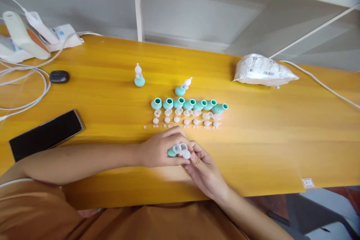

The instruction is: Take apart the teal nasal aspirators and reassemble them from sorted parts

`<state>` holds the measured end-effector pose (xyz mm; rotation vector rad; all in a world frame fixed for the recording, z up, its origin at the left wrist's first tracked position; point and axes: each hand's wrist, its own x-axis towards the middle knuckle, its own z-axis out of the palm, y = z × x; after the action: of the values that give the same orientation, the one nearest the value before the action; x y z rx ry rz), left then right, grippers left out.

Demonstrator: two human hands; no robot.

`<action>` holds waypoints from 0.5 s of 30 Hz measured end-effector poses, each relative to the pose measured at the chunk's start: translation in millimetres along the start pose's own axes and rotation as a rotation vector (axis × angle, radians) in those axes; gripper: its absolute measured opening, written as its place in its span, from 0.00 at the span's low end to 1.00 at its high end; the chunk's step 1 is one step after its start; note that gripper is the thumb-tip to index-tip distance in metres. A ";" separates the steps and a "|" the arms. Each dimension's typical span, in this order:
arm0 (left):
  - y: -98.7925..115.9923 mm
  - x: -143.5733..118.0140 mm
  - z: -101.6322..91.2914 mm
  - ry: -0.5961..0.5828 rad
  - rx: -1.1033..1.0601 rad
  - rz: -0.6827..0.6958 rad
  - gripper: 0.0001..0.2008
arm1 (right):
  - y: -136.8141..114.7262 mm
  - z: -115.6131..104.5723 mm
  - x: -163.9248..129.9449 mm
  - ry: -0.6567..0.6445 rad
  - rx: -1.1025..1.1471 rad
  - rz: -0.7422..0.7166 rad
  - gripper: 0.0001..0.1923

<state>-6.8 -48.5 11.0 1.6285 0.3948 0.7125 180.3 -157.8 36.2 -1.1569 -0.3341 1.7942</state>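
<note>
My left hand is closed around a small teal rubber bulb with a clear plastic collar at its mouth. Close to it, a translucent rounded tip is pinched by the fingers of my right hand. Whether tip and collar are joined cannot be made out. Beyond my hands stands a row of several open teal bulbs. In front of them lie rows of clear collars, whitish tips and tiny clear discs. Two assembled bulb aspirators, one upright and one leaning, sit farther back.
At the left are a dark phone, a small black case, coiled white cables and a power strip. A silvery plastic package lies at the back right. Grey panels rise behind the wooden table.
</note>
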 end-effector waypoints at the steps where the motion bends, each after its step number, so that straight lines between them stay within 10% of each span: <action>1: -0.6 0.7 -0.3 -0.003 -0.010 0.024 0.12 | 2.1 0.3 0.6 -0.016 -0.034 -0.024 0.19; 7: 1.7 3.0 -0.6 0.048 -0.075 -0.007 0.09 | -15.9 -9.2 -2.0 0.083 -0.684 -0.558 0.03; 10: 2.1 3.2 -0.3 0.019 -0.088 -0.099 0.10 | -36.6 -12.6 -6.8 -0.018 -1.103 -0.893 0.14; 15: 0.2 3.1 0.2 -0.008 -0.073 -0.230 0.14 | -51.2 -7.6 -5.0 -0.180 -1.313 -0.918 0.21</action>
<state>-4.4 -46.8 11.9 1.4878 0.5344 0.5409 215.8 -137.2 68.0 -1.2732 -1.9710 0.7070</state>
